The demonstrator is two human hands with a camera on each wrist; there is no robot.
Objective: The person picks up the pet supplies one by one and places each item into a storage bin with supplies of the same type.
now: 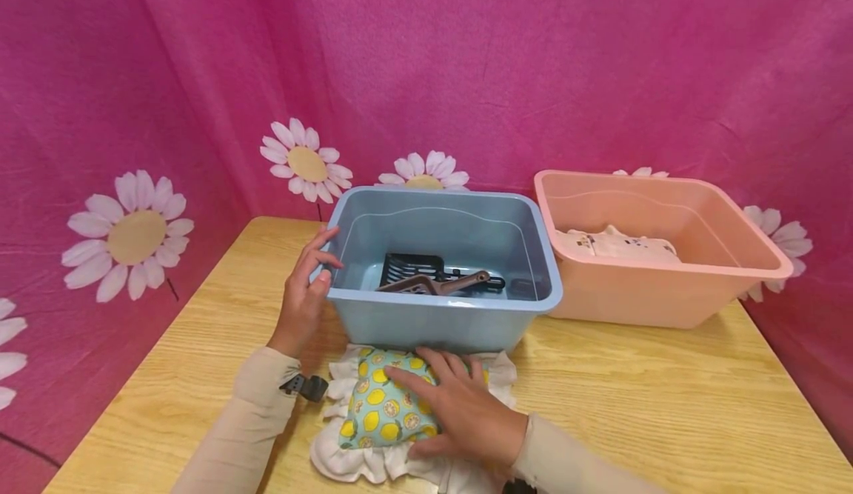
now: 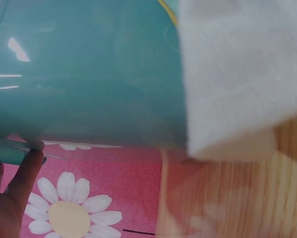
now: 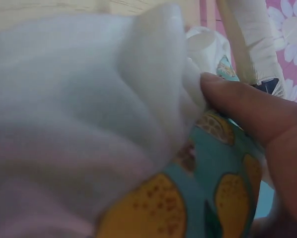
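A lemon-print cushion with a white ruffled edge lies on the table in front of a blue plastic bin. Spread over the cushion's right half, my right hand rests on it; in the right wrist view the thumb touches the white ruffle. My left hand holds the left rim of the blue bin, fingertips over the edge. Inside that bin lie a black slotted litter scoop and a brown scoop, its head partly hidden by the front rim.
A pink bin stands right of the blue one, with a folded cream patterned cloth inside. The wooden table meets a magenta curtain with daisies at the back and sides.
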